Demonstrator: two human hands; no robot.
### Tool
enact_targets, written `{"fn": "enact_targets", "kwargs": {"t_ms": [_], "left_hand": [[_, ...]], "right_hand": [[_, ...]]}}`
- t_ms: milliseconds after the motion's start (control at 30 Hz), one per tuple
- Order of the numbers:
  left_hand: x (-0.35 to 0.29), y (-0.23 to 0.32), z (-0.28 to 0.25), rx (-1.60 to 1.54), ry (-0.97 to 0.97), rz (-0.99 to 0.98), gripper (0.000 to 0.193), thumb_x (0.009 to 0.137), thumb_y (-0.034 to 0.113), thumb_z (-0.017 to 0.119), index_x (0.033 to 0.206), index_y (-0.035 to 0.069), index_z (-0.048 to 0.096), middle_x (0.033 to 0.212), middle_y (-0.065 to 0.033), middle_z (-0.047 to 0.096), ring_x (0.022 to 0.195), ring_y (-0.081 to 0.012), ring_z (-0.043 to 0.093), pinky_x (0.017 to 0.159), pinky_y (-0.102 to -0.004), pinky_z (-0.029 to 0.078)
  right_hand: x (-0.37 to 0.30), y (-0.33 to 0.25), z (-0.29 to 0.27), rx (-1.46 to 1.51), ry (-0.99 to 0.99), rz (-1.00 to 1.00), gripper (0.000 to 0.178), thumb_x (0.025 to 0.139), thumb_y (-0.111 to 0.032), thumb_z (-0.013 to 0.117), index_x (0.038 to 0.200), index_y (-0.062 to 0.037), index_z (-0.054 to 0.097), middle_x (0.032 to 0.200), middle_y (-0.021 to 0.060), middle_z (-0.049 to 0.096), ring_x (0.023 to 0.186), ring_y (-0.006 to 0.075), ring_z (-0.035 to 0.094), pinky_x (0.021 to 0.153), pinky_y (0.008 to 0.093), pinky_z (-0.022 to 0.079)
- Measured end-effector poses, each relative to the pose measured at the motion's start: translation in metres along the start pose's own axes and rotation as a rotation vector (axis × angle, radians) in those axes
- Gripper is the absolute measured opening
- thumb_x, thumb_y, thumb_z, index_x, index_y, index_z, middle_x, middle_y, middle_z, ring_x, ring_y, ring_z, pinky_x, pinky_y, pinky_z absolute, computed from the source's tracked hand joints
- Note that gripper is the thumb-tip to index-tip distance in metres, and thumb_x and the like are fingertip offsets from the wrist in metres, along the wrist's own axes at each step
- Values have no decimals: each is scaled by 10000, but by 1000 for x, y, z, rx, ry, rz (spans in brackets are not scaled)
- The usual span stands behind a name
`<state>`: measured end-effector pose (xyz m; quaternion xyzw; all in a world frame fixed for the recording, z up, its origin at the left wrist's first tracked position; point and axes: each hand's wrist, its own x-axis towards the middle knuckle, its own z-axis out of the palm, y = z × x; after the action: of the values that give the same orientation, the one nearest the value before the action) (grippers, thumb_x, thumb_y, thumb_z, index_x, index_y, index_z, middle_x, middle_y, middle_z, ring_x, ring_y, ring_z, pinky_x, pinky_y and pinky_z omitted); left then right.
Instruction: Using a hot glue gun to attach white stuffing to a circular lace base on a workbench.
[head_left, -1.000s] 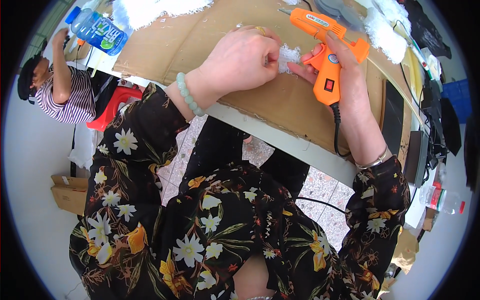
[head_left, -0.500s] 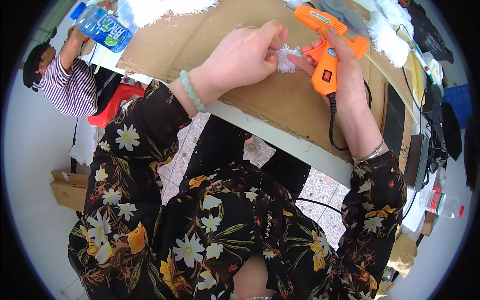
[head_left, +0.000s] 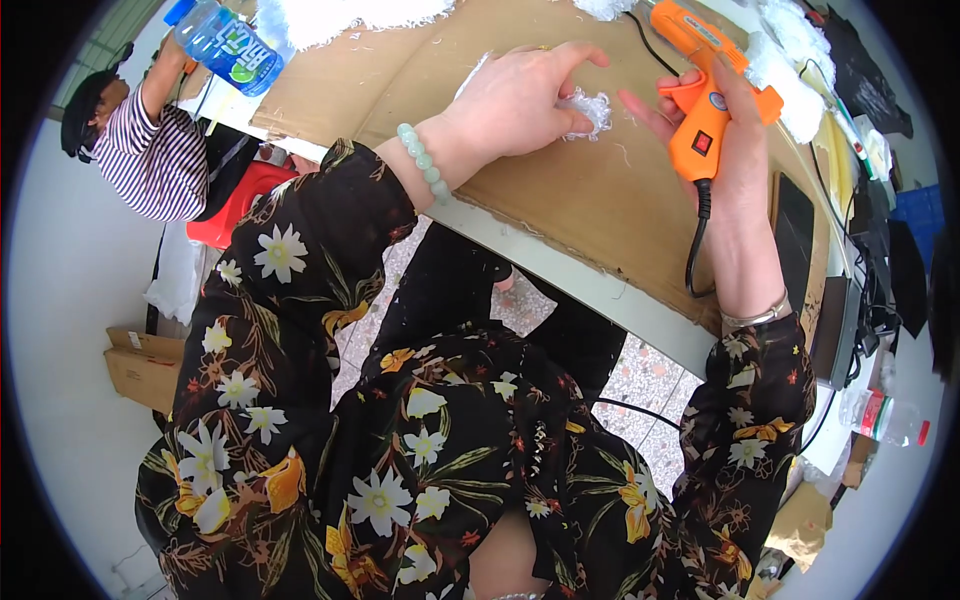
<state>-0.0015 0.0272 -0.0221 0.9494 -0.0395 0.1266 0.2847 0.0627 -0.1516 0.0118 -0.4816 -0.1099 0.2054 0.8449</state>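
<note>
My right hand (head_left: pixel 742 150) is wrapped round the handle of an orange hot glue gun (head_left: pixel 697 143), with the nozzle end pointing away to the far left. A red switch shows on its handle, and a black cord hangs from the base. To the left of it, my left hand (head_left: pixel 520 105) pinches a small white fluffy piece (head_left: pixel 592 114) beside its thumb. Part of that piece is hidden behind the fingers. The glue gun and the white piece are apart. Both hands are above the brown cardboard (head_left: pixel 560 205) on the table.
White fluffy material (head_left: pixel 335 22) lies at the far edge, with another heap (head_left: pixel 790 90) at the right. A blue-capped bottle (head_left: pixel 228 46) stands far left, near a person in a striped shirt (head_left: pixel 155 160). A dark flat panel (head_left: pixel 792 228) and a clear bottle (head_left: pixel 885 417) are at the right.
My right hand has moved the glue gun right, away from the white piece. The fingers of my left hand have opened out somewhat, and the whole view has shifted slightly.
</note>
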Motion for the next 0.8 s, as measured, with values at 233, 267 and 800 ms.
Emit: {"fn": "enact_targets", "kwargs": {"t_ms": [233, 267, 800], "left_hand": [[-2, 1, 0, -38, 63, 8, 534, 695, 137, 708, 1186, 142, 498, 752, -72, 561, 728, -238, 559, 656, -339, 460], [0, 2, 0, -32, 57, 9, 512, 717, 131, 694, 1189, 127, 496, 752, -64, 572, 721, -217, 561, 654, -328, 460], [-29, 16, -12, 241, 26, 513, 237, 728, 250, 698, 831, 75, 575, 854, -52, 654, 917, -259, 560, 898, -420, 400]], "right_hand": [[-9, 10, 10, -11, 27, 157, 278, 904, -235, 488, 1068, -10, 498, 820, 82, 535, 736, 163, 564, 735, 422, 562], [-9, 11, 10, -29, 35, 152, 300, 906, -240, 488, 1096, -8, 491, 821, 80, 531, 738, 162, 560, 720, 408, 566], [4, 7, -28, -18, 1, 117, 309, 898, -257, 507, 1057, 8, 507, 827, 79, 524, 795, 172, 571, 732, 381, 561]]}}
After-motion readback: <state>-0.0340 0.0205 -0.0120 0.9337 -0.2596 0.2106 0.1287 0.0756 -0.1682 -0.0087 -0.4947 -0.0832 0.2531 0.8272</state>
